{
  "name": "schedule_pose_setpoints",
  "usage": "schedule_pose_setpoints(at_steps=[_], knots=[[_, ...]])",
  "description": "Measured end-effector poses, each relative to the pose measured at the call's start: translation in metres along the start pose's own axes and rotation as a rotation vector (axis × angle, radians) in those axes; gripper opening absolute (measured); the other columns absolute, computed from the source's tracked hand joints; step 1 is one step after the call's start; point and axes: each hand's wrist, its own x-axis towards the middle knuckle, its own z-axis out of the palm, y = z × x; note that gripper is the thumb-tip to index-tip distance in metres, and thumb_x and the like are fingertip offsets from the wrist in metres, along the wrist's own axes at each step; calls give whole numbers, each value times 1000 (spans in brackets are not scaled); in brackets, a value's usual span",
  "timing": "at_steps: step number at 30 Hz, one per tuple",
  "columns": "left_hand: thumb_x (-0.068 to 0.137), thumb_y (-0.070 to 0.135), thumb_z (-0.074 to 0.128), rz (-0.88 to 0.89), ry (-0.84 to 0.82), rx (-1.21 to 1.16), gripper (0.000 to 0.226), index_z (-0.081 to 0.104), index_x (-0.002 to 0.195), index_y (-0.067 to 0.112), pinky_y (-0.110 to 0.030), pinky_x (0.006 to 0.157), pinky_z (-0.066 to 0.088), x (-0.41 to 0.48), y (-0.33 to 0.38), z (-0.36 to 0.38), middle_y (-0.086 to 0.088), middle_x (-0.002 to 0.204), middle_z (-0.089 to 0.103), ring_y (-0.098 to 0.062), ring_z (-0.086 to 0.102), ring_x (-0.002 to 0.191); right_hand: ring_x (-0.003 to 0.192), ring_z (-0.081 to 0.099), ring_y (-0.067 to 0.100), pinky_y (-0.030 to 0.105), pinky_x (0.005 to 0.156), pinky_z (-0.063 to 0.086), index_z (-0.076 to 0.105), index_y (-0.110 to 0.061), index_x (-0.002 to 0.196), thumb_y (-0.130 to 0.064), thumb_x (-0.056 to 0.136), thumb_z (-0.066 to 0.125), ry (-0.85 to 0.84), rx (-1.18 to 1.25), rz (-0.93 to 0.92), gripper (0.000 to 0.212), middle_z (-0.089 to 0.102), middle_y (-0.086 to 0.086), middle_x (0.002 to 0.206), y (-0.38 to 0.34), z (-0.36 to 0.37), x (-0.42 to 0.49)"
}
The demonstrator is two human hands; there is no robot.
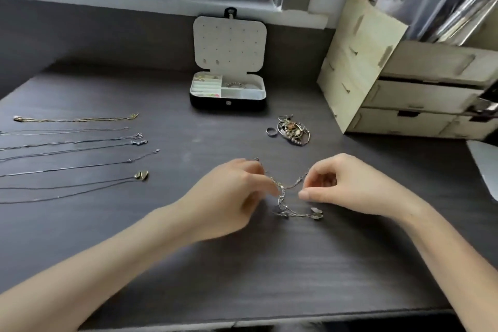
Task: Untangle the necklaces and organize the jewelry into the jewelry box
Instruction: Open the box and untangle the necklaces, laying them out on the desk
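A tangled silver chain with small charms [289,203] lies at the middle of the dark desk. My left hand [237,194] pinches one end of it, and my right hand [342,183] pinches the other; the chain stretches between the fingertips and hangs in a twist below. Several necklaces [72,143] lie straightened in rows at the left, one with a gold heart pendant [141,174]. The black jewelry box [228,91] stands open at the back, a few pieces in its white compartments.
A heap of earrings and hoops [294,130] and a ring [271,132] lie right of centre. A wooden drawer organizer [377,83] fills the right side. A white object [485,167] sits at the right edge. The desk's front edge runs below my forearms.
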Motion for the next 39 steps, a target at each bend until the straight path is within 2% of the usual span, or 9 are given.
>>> schedule_pose_setpoints(at_steps=[6, 11, 16, 20, 24, 29, 31, 36, 39], knots=[[65, -10, 48, 158, -69, 29, 62, 72, 103, 34, -26, 60, 47, -8, -9, 7, 2, 87, 57, -20, 52, 72, 58, 52, -2, 13, 55, 39, 68, -23, 69, -37, 74, 75, -126, -122, -32, 16, 64, -9, 65, -10, 3, -12], [66, -14, 48, 174, -104, 31, 67, 72, 103, 37, -19, 69, 39, -21, -19, -5, 5, 93, 56, -14, 49, 79, 64, 53, -1, 13, 58, 41, 69, -22, 70, -39, 76, 72, -170, -139, -103, 18, 63, -9, 65, -20, 11, -14], [70, -14, 49, 144, -111, 3, 66, 72, 103, 39, -19, 71, 40, -35, -28, -14, 11, 99, 53, -13, 49, 85, 62, 59, 1, 17, 59, 47, 71, -22, 72, -31, 79, 72, -329, 9, -162, 12, 68, -12, 68, -25, 10, -6], [79, -9, 46, 128, -125, -112, 55, 75, 94, 35, -20, 71, 42, -37, -32, -21, 12, 97, 58, -8, 52, 85, 66, 59, -1, 12, 61, 44, 72, -22, 76, -26, 76, 76, -160, 32, -158, 6, 67, -15, 70, -19, 4, 17], [74, -3, 48, -49, -83, -273, 43, 74, 83, 31, -34, 66, 47, -25, -29, -22, 14, 86, 62, -8, 60, 79, 62, 54, 0, 18, 60, 43, 70, -22, 76, -26, 75, 76, -85, -11, -145, 8, 64, -9, 68, -16, 5, 37], [68, 29, 60, -302, 16, -214, 7, 66, 65, 28, -23, 63, 44, 3, -9, -6, 10, 69, 58, -7, 55, 69, 59, 49, 2, 20, 56, 39, 67, -25, 74, -32, 74, 76, -56, -60, -139, 11, 62, -8, 68, -13, 12, 43], [71, 41, 69, -340, 9, -160, 16, 60, 62, 29, -19, 62, 40, 10, -3, 2, 13, 67, 54, -2, 50, 67, 61, 49, 3, 21, 57, 39, 67, -25, 72, -33, 75, 75, -21, -74, -142, 11, 60, -9, 67, -11, 14, 43], [68, 38, 76, -344, 36, -131, 21, 58, 65, 30, -11, 60, 30, 10, -5, 11, 17, 65, 48, 1, 46, 68, 72, 45, 5, 25, 66, 35, 65, -26, 78, -34, 79, 69, 188, -162, -202, 10, 54, -12, 73, -6, 25, 47], [67, 41, 70, -339, 24, -169, 16, 60, 67, 30, -10, 62, 31, 7, -9, 9, 16, 65, 50, -2, 48, 73, 80, 49, 6, 20, 72, 38, 66, -29, 78, -39, 75, 71, 58, -82, -253, 12, 57, -13, 78, -5, 21, 43]])
